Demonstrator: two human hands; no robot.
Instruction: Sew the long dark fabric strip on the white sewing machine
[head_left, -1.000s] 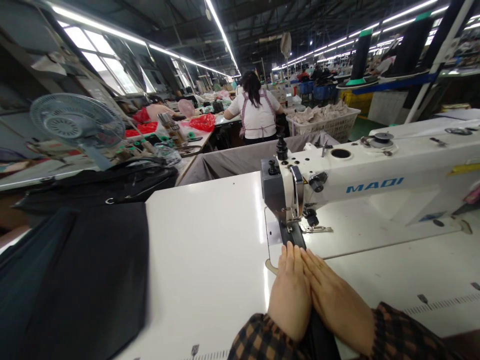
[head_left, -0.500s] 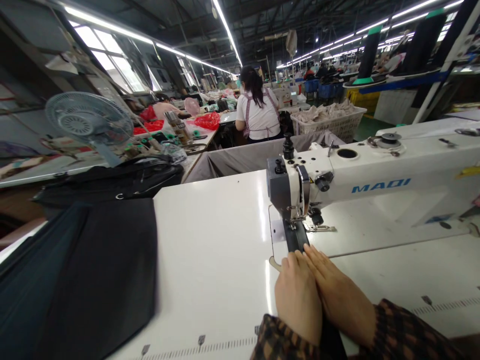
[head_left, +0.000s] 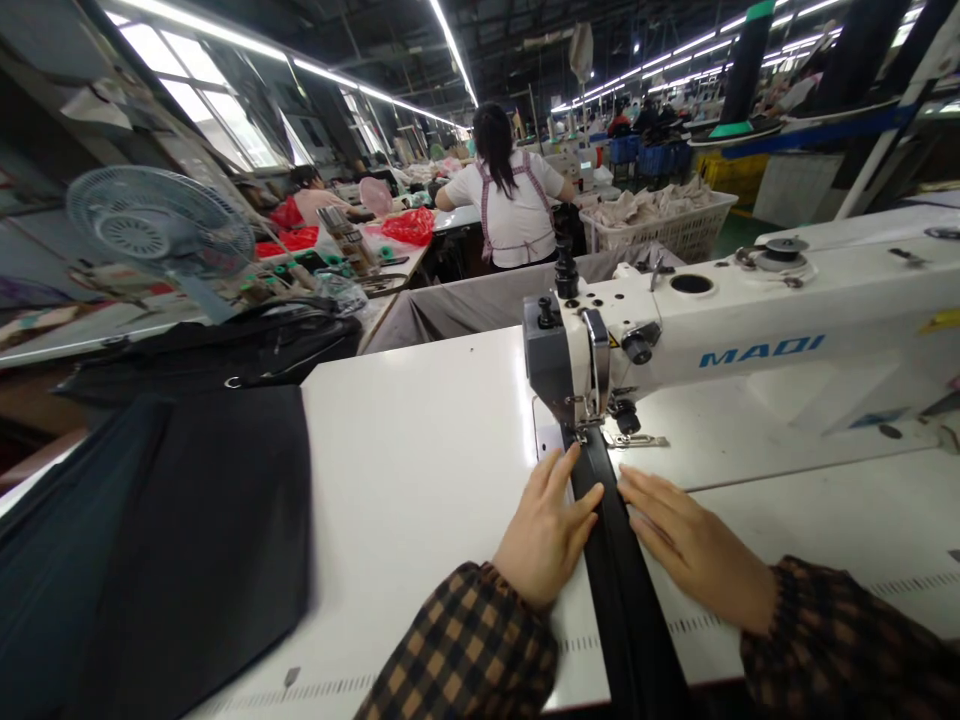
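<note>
Workpiece: a long, narrow strip of black, smooth material (head_left: 626,590) runs from the lower centre-right of the frame up to the metal presser foot (head_left: 581,436), lying on the white tabletop (head_left: 405,480).
Machine: a white sewing machine with blue lettering (head_left: 757,350) fills the right of the frame; the strip's far end meets the foot, and anything beyond is hidden by the machine head.
Left hand: the bare left hand (head_left: 544,530) is spread, thumb and fingers apart, fingertips by the strip's left side near the foot, thumb resting on the strip; nothing is clamped.
Right hand: the bare right hand (head_left: 694,545) is flat and extended, its fingertips at the strip's right edge; it is not closed on anything, and firm contact cannot be confirmed.
Progress: judged part-way; the strip is placed at the foot, while the length towards the lower edge appears not yet fed through.
Seam: a lengthwise line shows on the strip; whether it is stitching or a fold cannot be told.
Dark panels: large, flat black fabric pieces (head_left: 202,530) lie at lower left, apart from both hands.
</note>
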